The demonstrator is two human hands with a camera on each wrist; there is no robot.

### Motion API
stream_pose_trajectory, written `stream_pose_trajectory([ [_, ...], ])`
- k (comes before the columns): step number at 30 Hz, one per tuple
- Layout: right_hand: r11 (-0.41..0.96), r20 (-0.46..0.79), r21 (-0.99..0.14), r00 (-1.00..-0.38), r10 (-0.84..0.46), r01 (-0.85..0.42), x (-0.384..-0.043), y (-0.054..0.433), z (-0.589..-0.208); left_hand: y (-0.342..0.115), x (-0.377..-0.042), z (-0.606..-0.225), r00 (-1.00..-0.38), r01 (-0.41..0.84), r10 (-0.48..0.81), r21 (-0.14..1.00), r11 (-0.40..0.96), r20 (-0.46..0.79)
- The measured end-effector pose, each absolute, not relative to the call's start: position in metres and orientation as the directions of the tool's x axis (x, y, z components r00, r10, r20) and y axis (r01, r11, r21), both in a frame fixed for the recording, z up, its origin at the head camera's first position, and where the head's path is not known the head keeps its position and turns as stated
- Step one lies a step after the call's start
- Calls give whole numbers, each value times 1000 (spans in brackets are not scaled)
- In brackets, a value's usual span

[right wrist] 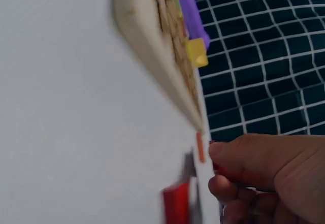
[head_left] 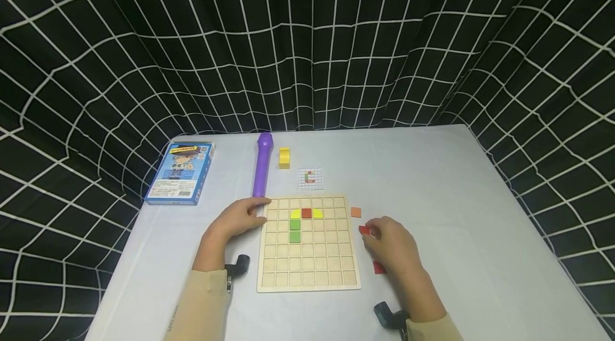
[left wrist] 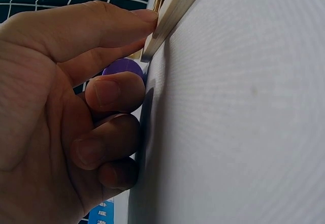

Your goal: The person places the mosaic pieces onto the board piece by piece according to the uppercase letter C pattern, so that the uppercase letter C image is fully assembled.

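My left hand (head_left: pixel 238 219) rests at the upper left edge of a wooden grid board (head_left: pixel 307 263), thumb and index fingertip touching its side. In the left wrist view the other fingers bend loosely beside it. Just off the board's right edge, my right hand (head_left: pixel 394 245) pinches a red tile (head_left: pixel 364 230) between thumb and fingers. Another red tile (head_left: pixel 379 267) lies on the cloth under that wrist. On the board sit a red tile (head_left: pixel 306 213) between two yellow pieces (head_left: pixel 318 214), and two green tiles (head_left: pixel 294 236) in a column below the left yellow one.
An orange tile (head_left: pixel 356 212) lies right of the board. Behind the board are a small pattern card (head_left: pixel 309 178), a yellow block (head_left: pixel 284 158) and a purple stick (head_left: pixel 262 165). A blue box (head_left: pixel 180 173) lies at the far left of the white table.
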State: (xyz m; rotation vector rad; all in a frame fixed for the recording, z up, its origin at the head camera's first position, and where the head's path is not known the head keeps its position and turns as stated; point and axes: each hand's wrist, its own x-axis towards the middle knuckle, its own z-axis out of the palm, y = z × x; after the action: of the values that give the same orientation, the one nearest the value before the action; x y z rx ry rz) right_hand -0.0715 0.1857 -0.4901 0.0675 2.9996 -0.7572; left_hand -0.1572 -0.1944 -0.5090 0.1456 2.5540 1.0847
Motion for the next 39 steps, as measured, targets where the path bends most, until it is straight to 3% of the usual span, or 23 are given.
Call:
stream_pose_trajectory([
  [11,746,8,-666,-1000,-20,-21,-79,149,-454,-193,-156,-508,-932,-45,229,717,696,-281],
  [25,714,123,-643,-957,-261,-278,-74,89,-466,-195,-158,-510,-929,-39,236,710,704,-286],
  [39,737,35,-597,-928,-370,-317,-68,60,-499,-196,-159,-511,-927,-28,247,707,707,-284],
])
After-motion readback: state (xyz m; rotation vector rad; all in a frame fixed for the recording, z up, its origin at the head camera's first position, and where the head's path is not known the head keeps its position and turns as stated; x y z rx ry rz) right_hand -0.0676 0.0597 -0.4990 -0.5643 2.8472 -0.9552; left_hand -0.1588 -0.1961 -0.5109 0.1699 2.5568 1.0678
